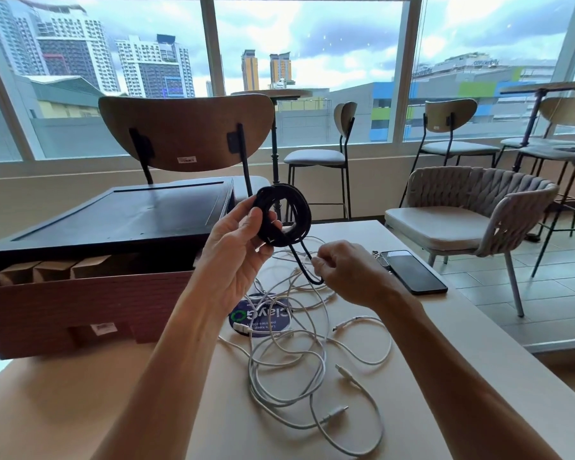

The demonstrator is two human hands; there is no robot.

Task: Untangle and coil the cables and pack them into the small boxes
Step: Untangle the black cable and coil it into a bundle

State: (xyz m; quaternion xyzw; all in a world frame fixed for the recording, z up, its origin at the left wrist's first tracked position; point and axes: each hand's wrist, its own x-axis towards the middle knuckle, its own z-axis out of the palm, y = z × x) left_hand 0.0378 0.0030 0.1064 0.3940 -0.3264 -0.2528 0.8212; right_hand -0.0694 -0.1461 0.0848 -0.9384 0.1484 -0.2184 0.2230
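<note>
My left hand (236,257) holds up a coiled black cable (299,214) above the table, thumb through the coil's hole. A loose tail of that cable hangs down in a loop to my right hand (346,273), which pinches its end. Below my hands a tangle of white cables (299,356) with several plugs lies spread on the beige table (80,410). Small brown cardboard boxes (47,270) stand in a row inside a large wooden box (80,307) at the left, under its dark raised lid (127,214).
A black phone (412,270) lies at the table's right side beside a small metal object. A round blue sticker (263,317) lies under the white cables. A wooden chair stands behind the box; a woven armchair (472,214) sits to the right.
</note>
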